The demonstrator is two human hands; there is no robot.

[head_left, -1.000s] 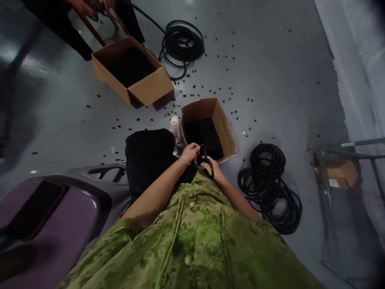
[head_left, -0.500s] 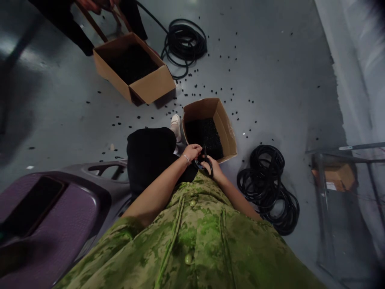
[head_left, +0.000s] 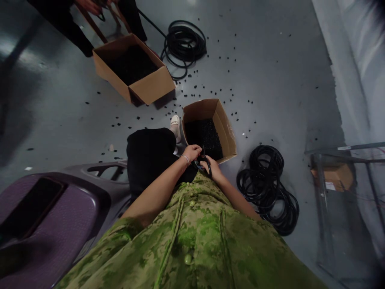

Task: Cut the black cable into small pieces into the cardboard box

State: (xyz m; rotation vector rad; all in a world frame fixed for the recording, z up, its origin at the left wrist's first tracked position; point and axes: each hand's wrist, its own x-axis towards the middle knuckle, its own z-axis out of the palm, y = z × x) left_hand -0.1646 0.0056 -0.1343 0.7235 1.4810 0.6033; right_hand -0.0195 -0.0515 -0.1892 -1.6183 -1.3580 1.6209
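My right hand [head_left: 213, 166] is closed around the black handles of a pair of scissors [head_left: 208, 169], whose blades point up over the near rim of a cardboard box [head_left: 226, 136]. Just left of the blades, my left hand [head_left: 192, 152] is closed in a pinch, a bracelet on its wrist. Whatever its fingertips hold is too small and dark to make out. Small black pieces [head_left: 207, 130] fill the bottom of the box.
Coils of black hose [head_left: 266, 180] lie on the floor at right. Across from me, a person's hand [head_left: 90, 6] is above another cardboard box [head_left: 153, 86] of black pieces, near a second hose coil [head_left: 186, 42]. A purple stool [head_left: 72, 208] carries a phone [head_left: 34, 204]. Black bits dot the floor.
The scissors have turned slightly in my right hand, and their blades look closer together. My left hand stays almost in place. Across from me, the other person's hands have shifted a little.
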